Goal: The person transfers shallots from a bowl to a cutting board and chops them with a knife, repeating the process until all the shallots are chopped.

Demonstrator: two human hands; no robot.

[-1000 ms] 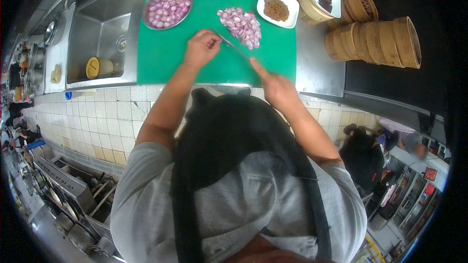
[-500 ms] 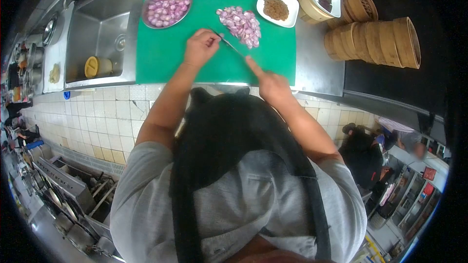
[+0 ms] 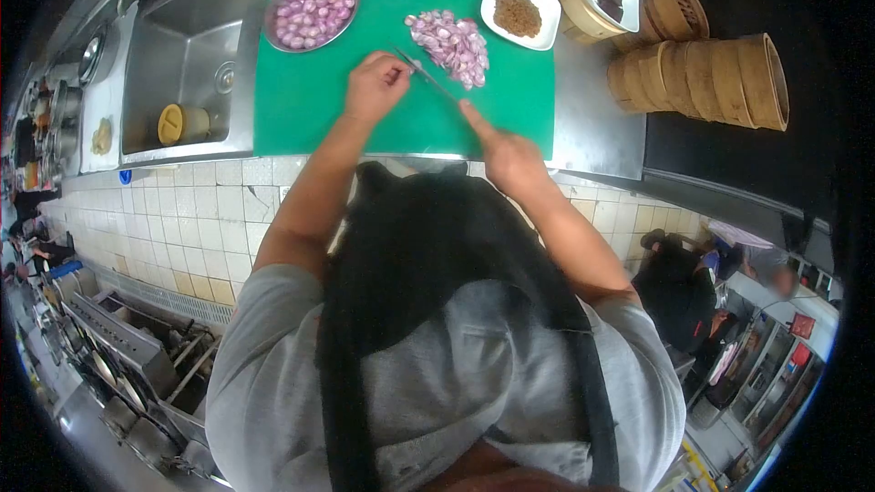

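My right hand [image 3: 510, 160] is closed round the handle of a knife [image 3: 436, 84], index finger stretched along its spine. The blade slants up and left over the green cutting board [image 3: 319, 114]. Its tip end lies beside my left hand [image 3: 377, 87], whose fingers are curled together on the board. A small pale piece shows at those fingertips, probably shallot, partly hidden. Just beyond the blade lies a pile of sliced shallots [image 3: 450, 47]. A metal bowl of whole peeled shallots [image 3: 311, 11] stands at the board's far left corner.
A white dish [image 3: 544, 29] of brown crumbly food sits at the board's far right corner. Bamboo steamers [image 3: 697, 82] are stacked on the right. Left of the board is a steel sink [image 3: 187, 64] holding a yellow-lidded container [image 3: 182, 125]. A person [image 3: 674, 296] is behind at right.
The knife blade has shifted slightly and turned a little on the board. Both hands stay almost in place, and the shallot pile looks the same.
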